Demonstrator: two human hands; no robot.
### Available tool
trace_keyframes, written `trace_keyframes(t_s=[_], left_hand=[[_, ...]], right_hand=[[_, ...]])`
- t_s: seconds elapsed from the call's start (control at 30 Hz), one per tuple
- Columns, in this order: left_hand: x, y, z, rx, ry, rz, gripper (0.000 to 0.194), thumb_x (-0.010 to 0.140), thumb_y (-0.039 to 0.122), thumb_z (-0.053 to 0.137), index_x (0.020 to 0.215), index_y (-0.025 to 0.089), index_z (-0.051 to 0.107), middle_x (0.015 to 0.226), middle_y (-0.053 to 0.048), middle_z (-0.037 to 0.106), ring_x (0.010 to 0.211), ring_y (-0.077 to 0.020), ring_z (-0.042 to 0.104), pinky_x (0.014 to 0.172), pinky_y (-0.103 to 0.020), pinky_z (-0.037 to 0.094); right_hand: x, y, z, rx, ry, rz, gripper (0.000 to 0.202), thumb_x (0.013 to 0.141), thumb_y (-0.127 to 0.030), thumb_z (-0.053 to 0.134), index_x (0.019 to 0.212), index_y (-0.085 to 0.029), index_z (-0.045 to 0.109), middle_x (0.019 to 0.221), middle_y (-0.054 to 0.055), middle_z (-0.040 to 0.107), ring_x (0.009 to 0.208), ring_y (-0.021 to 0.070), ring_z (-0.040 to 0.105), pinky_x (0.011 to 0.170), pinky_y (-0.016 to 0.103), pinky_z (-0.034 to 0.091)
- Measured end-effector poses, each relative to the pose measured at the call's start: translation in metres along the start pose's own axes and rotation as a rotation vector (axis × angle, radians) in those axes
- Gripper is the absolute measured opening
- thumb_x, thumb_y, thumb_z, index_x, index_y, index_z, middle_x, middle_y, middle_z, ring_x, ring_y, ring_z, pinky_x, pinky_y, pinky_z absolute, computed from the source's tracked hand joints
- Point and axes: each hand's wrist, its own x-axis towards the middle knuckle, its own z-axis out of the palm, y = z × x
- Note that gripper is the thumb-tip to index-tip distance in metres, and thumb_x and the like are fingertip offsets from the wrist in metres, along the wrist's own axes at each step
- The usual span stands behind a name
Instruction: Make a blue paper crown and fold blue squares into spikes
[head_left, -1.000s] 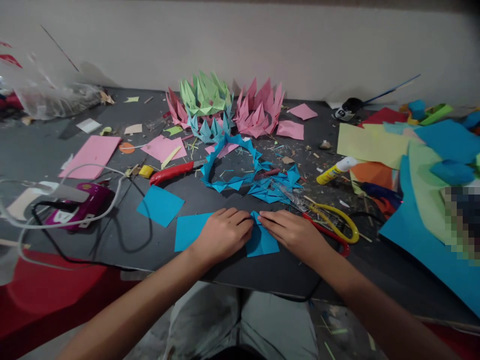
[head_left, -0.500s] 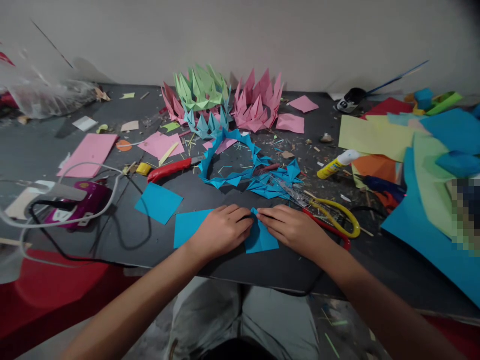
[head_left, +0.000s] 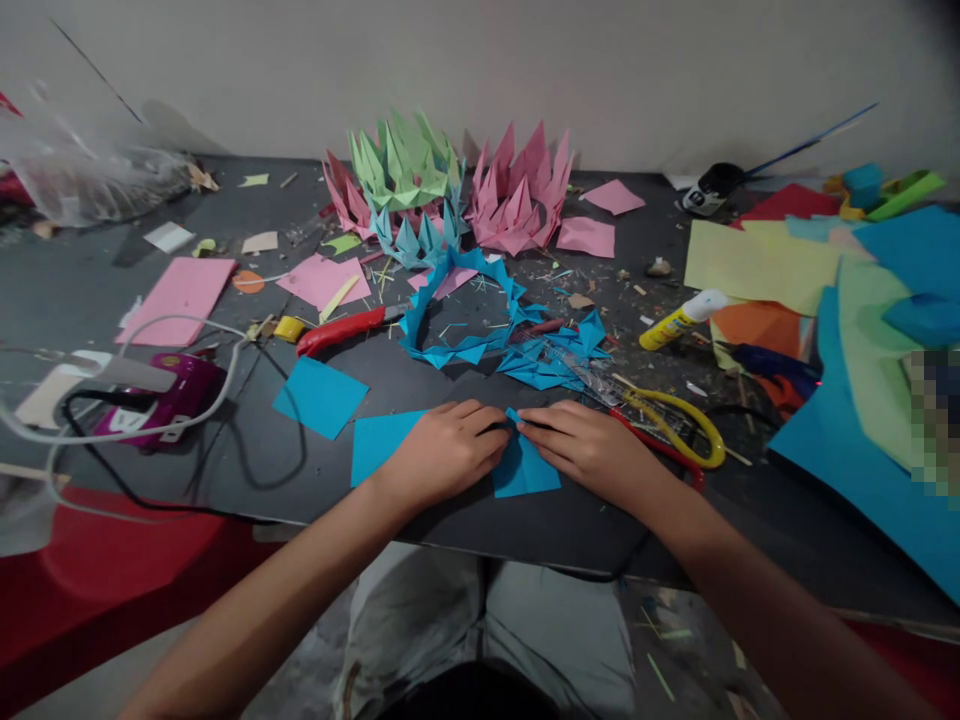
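Note:
A piece of blue paper [head_left: 525, 472], partly folded at its top edge, lies on the dark table in front of me. My left hand [head_left: 456, 445] has its fingers closed at the paper's upper left, and its forearm crosses the table's front edge. From the other side, my right hand [head_left: 589, 443] pinches near the folded tip; both sets of fingertips almost meet there. Part of the fold is hidden under the fingers. Another blue sheet [head_left: 382, 445] lies partly beneath my left hand, and a blue square [head_left: 321, 397] is farther left.
Beyond my hands are a blue zigzag paper ring [head_left: 454, 355], red-handled scissors [head_left: 341, 332], yellow-handled scissors [head_left: 709, 425] and a glue stick [head_left: 679, 320]. Pointed paper crowns [head_left: 409, 165] stand by the wall. A purple device with cables [head_left: 169, 400] sits left; coloured sheets [head_left: 765, 265] lie right.
The camera view has shifted slightly, so the table items sit a little higher. Both hands stay at the blue paper, and the small fold between their fingertips looks slightly different.

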Motion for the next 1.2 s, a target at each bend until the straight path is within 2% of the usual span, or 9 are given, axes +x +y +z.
trace_keyframes(t_s=[0.3, 0.8, 1.2], left_hand=[[0.0002, 0.0, -0.0006, -0.03, -0.008, -0.009, 0.019, 0.087, 0.02, 0.046, 0.087, 0.016, 0.064, 0.094, -0.004, 0.064, 0.08, -0.0157, 0.057, 0.071, -0.028, 0.047], [-0.0001, -0.0062, -0.0009, -0.004, -0.027, 0.061, 0.019, 0.088, 0.022, 0.045, 0.09, 0.017, 0.063, 0.095, -0.004, 0.063, 0.078, -0.0145, 0.056, 0.069, -0.027, 0.046], [-0.0013, -0.0083, -0.0046, -0.056, -0.042, 0.061, 0.021, 0.09, 0.022, 0.043, 0.093, 0.017, 0.063, 0.096, -0.003, 0.064, 0.081, -0.0148, 0.057, 0.071, -0.028, 0.047]], right_hand=[[0.0012, 0.0002, 0.0004, -0.003, 0.036, -0.002, 0.027, 0.09, -0.016, 0.04, 0.097, -0.011, 0.066, 0.103, 0.009, 0.067, 0.085, 0.0192, 0.06, 0.073, 0.032, 0.053], [0.0009, 0.0002, 0.0007, -0.037, 0.005, 0.012, 0.029, 0.09, -0.017, 0.038, 0.1, -0.017, 0.066, 0.104, 0.007, 0.067, 0.084, 0.0178, 0.06, 0.072, 0.032, 0.053], [0.0, 0.0003, 0.0022, -0.023, -0.013, 0.007, 0.028, 0.09, -0.018, 0.039, 0.102, -0.016, 0.065, 0.106, 0.008, 0.066, 0.085, 0.018, 0.058, 0.073, 0.032, 0.051]])
